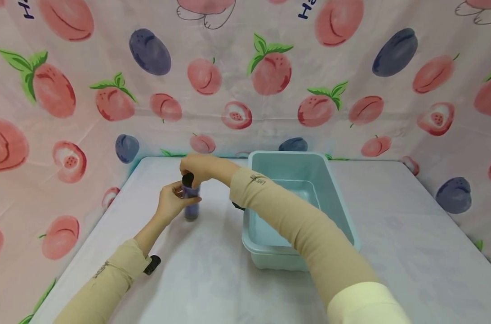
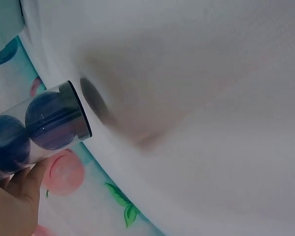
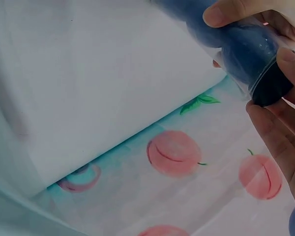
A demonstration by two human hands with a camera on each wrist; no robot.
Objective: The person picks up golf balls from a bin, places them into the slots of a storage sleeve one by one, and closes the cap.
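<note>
A clear tube (image 1: 192,209) of dark blue-purple balls stands upright, or nearly so, over the left part of the table. Around its body my left hand (image 1: 173,201) curls its fingers and thumb. From above, my right hand (image 1: 202,168) pinches the black cap (image 1: 187,180) at the tube's top. The right wrist view shows the cap (image 3: 272,86) between right thumb and fingers, seated on the tube's end. Two round balls show through the tube (image 2: 51,120) in the left wrist view, near its base. Whether the base touches the table is hard to tell.
An open light-blue plastic bin (image 1: 302,256) stands right of the hands, under the right forearm. A small black object (image 1: 152,264) lies by the left sleeve. Another black object (image 1: 238,206) sits against the bin's left side. Fruit-print cloth (image 1: 237,90) hangs behind the white table.
</note>
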